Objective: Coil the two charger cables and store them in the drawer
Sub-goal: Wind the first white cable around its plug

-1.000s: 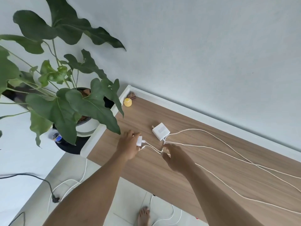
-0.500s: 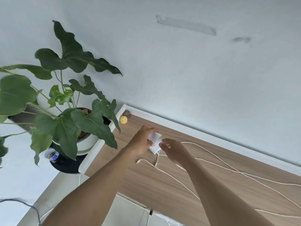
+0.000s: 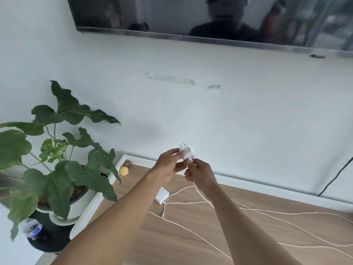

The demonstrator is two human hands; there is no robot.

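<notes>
Had two long white cables (image 3: pixel 191 202) sprawled uncoiled across the wood-grain cabinet top (image 3: pixel 191 236), with a flat white charger block (image 3: pixel 162 195) resting on it towards its left end. Above that top, gripped a white two-pin charger block (image 3: pixel 188 152) with left hand (image 3: pixel 168 165) fingers curled round it. Pinched the white cable plug (image 3: pixel 190 159) between right hand (image 3: pixel 200 173) fingertips at the block's lower edge.

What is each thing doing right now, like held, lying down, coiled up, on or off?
left hand, grips the held charger plug.
right hand, pinches one of the cables just below that plug.
held charger plug, up above the table, prongs pointing up.
other charger plug, lying flat on the table.
cables, uncoiled, sprawled over the table.
TV, off, screen dark.
yellow ball, resting at the table's corner.
</notes>
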